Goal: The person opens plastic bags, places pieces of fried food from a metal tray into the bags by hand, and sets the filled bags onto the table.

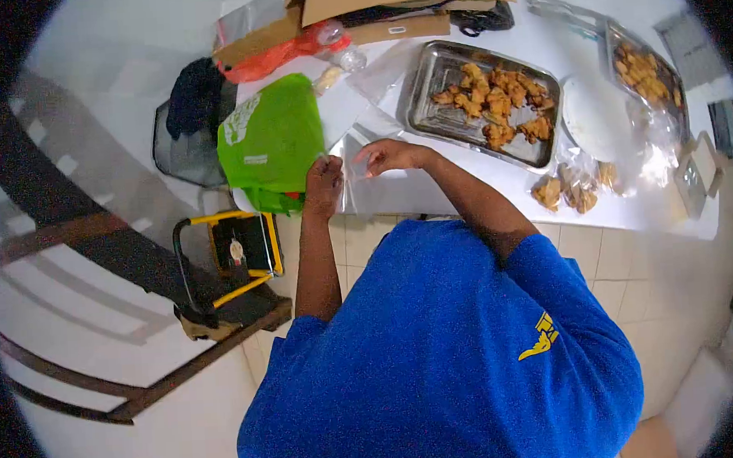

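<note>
since your left hand (324, 181) pinches the clear plastic bag (353, 195) by the table (647, 214) edge (can't tell if your right hand (389, 156) grips it too), a loose hold could let it slide off.

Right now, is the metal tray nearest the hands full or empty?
Neither; the metal tray is partly filled: browned food pieces lie in its middle and right, with bare metal at its left.

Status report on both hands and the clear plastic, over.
Left hand, right hand: both at clear plastic, exact grips unclear. Plastic shows between them. Green bag close beside left hand.
</note>
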`<action>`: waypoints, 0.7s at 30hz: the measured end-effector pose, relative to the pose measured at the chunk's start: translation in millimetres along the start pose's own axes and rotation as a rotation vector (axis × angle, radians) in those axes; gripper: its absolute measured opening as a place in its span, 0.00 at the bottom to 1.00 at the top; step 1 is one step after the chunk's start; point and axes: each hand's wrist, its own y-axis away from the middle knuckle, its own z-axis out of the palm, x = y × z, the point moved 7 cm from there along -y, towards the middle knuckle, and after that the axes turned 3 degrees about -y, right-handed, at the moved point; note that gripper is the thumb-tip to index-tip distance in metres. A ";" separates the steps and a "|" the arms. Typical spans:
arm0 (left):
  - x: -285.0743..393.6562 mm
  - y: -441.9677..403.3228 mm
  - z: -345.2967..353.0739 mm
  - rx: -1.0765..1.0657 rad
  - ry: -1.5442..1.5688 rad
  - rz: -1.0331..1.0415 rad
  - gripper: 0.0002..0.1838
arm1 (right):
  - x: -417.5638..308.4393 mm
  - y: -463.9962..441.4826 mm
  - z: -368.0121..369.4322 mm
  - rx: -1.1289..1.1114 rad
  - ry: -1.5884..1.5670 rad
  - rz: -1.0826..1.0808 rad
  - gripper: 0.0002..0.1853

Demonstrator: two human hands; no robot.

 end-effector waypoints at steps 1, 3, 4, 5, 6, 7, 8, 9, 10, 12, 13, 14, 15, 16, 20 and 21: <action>-3.3 5.2 -11.9 0.086 0.051 0.035 0.07 | -2.7 -2.3 2.8 -0.004 0.007 -0.007 0.29; -9.3 11.4 -40.8 0.236 0.097 0.089 0.09 | -4.4 1.2 3.2 -0.023 -0.075 0.036 0.17; -10.0 15.3 -54.6 0.301 0.092 0.101 0.09 | -1.1 1.9 2.1 -0.039 -0.177 0.092 0.17; -12.7 24.7 -69.4 0.346 0.042 0.079 0.10 | 1.6 1.7 0.0 -0.054 -0.276 0.151 0.16; -16.5 35.0 -83.0 0.391 -0.003 0.055 0.11 | 9.1 -4.2 -6.9 0.002 -0.197 0.126 0.15; -22.7 43.5 -97.5 0.407 -0.034 0.051 0.12 | 15.4 -9.2 -11.9 0.004 -0.215 0.107 0.15; -29.5 51.7 -111.9 0.423 -0.063 0.047 0.12 | 21.7 -14.0 -18.6 0.006 -0.233 0.090 0.16; -31.1 62.5 -113.9 0.461 0.047 -0.030 0.13 | 28.0 -17.0 -24.6 0.008 -0.254 0.076 0.16; -32.1 74.1 -115.1 0.507 0.161 -0.102 0.14 | 17.8 -20.5 -32.6 0.030 0.156 -0.140 0.17; -39.4 81.0 -109.0 0.483 0.043 -0.092 0.14 | 34.9 -23.2 -36.0 0.002 -0.017 -0.074 0.16; -41.5 83.9 -101.2 0.464 -0.015 -0.087 0.14 | 45.9 -22.6 -38.4 -0.006 -0.102 -0.038 0.16; -45.5 82.3 -87.8 0.434 0.050 -0.091 0.14 | 53.6 -23.1 -46.9 0.080 0.098 -0.020 0.14; -48.3 75.1 -81.5 0.427 -0.073 -0.045 0.16 | 46.9 -20.7 -49.1 0.123 0.232 -0.048 0.13; -58.8 63.2 -76.3 0.414 -0.192 0.003 0.18 | 38.5 -12.3 -49.4 0.169 0.369 -0.074 0.12; -87.6 34.4 -43.7 0.713 -1.098 0.308 0.32 | 34.6 2.1 -47.7 0.184 0.473 -0.019 0.10; -94.8 34.4 -39.4 0.715 -1.027 0.173 0.36 | 29.5 3.3 -46.9 0.195 0.485 -0.008 0.10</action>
